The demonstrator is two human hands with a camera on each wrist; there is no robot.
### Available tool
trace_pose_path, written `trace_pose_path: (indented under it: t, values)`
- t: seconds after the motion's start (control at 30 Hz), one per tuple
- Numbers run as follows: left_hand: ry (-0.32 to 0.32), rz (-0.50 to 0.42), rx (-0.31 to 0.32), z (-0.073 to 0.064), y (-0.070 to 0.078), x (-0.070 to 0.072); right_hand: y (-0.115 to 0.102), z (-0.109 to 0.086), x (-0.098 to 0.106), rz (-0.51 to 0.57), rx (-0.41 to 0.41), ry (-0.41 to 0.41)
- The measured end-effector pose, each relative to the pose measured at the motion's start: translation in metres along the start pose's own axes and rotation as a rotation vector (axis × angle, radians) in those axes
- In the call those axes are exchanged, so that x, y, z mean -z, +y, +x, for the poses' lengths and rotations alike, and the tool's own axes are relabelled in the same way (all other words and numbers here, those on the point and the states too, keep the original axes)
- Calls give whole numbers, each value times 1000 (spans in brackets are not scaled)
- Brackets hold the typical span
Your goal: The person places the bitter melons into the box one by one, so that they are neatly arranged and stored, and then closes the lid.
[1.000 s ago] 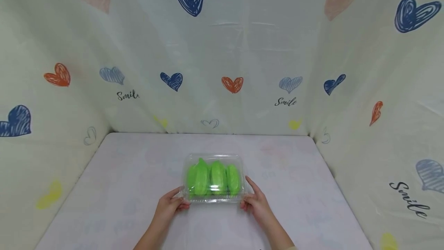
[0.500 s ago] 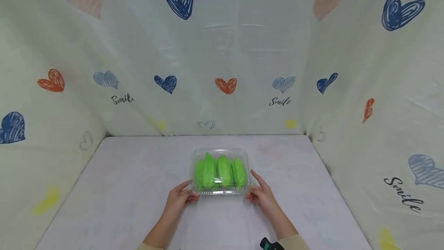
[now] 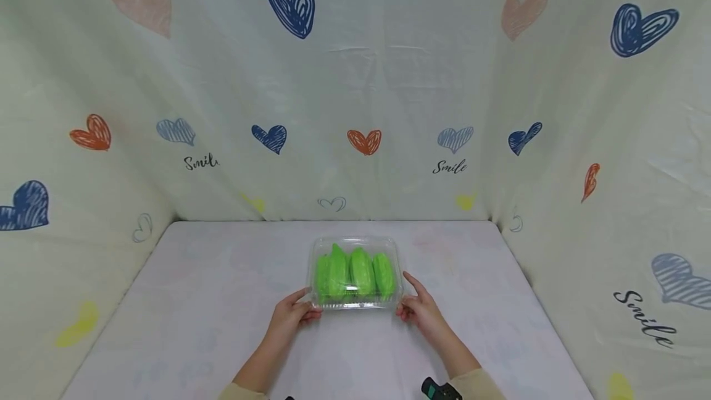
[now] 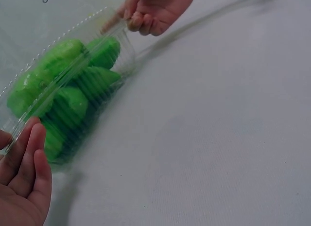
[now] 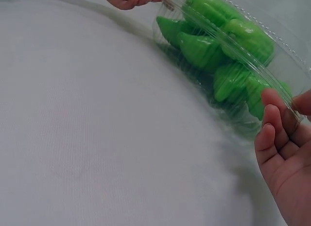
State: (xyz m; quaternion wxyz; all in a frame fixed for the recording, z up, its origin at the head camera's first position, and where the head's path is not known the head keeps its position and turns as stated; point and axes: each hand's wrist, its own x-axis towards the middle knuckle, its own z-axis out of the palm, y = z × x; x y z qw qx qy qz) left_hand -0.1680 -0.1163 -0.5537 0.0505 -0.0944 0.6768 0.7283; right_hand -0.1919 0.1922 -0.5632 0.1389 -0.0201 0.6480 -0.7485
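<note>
A clear plastic clamshell box is at the middle of the table, with several bright green, pointed fruit-shaped pieces showing through its lid. My left hand holds the box's near left corner by the rim. In the left wrist view the left hand's fingers lie under that rim, with the thumb partly cut off at the frame's edge. At the near right corner my right hand pinches the rim, its index finger extended along the side. The right wrist view shows the right hand's thumb above the rim and curled fingers below.
The white table has rounded far corners. Cloth walls printed with hearts and the word Smile close off the back and both sides. A small dark device sits by the right wrist.
The box, held by both hands, has moved away from me and a little to the right, mostly in the first half second. The head view has shifted slightly.
</note>
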Motion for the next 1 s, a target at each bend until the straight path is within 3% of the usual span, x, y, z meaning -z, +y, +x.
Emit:
trace_pose_path:
  t: [0.33, 0.6, 0.73, 1.0]
  values:
    - [-34, -2, 13, -1, 7, 2, -4, 5, 5, -63, 34, -47]
    - [-42, 23, 16, -1, 9, 3, -12, 2, 5, -162, 27, 13]
    - [-25, 100, -16, -5, 15, 6, -20, 0, 5, -290, 74, 88]
    - [26, 285, -58, -16, 31, 27, -35, -8, 16, -707, 230, 216]
